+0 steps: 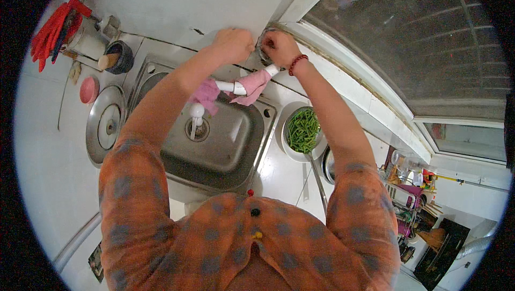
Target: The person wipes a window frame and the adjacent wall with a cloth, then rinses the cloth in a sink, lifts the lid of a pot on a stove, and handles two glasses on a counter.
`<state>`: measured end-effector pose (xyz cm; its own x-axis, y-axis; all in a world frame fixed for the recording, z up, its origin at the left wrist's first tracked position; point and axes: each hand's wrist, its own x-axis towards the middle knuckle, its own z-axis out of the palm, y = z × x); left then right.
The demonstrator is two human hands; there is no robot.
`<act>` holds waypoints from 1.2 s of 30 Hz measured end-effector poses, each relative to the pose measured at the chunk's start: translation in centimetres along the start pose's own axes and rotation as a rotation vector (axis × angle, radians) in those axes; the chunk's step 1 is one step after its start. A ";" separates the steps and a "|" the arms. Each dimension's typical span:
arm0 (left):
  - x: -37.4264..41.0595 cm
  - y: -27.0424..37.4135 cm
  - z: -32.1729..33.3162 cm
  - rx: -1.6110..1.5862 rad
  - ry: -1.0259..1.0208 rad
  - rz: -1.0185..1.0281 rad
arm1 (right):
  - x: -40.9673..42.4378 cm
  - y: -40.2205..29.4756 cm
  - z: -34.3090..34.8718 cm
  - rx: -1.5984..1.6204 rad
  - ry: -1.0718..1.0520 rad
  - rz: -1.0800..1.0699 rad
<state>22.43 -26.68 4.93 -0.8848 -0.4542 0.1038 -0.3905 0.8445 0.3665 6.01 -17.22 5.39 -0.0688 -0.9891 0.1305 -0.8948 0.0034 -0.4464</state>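
Observation:
My left hand (233,45) is curled into a fist before the wall at the back of the sink; whatever it may hold is hidden. Close to its right, my right hand (280,47) has bent fingers over a shiny, see-through or metal object (261,55) in the corner by the window, too covered to name. Below both hands runs a white tap pipe (225,86), with a pink cloth (256,86) around it and another pink cloth (206,94) further left. Its white round spout head (196,110) hangs above the drain (197,130) of the steel sink (225,162), with a pale streak like water beneath.
Right of the sink, cut green beans (302,130) fill a long-handled strainer (318,178) over a white bowl (284,146). On the left are a metal lid (105,126), a pink bowl (89,90), a dark mortar (124,59) and red gloves (50,33). A window ledge (362,94) borders the right.

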 end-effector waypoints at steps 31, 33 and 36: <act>0.5 0.6 -0.8 0.064 -0.111 0.030 | -1.9 3.1 1.0 -0.249 0.298 -0.011; 0.6 0.2 -0.4 0.044 -0.113 0.074 | -2.8 3.7 0.8 -0.294 0.332 -0.090; 0.2 0.2 -0.6 0.050 -0.107 0.055 | -5.9 5.1 -1.7 -0.470 0.211 0.048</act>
<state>22.31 -26.82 5.59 -0.9261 -0.3765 0.0224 -0.3507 0.8814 0.3164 1.15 -11.18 3.83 -0.1588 -0.9349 0.3174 -0.9867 0.1618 -0.0171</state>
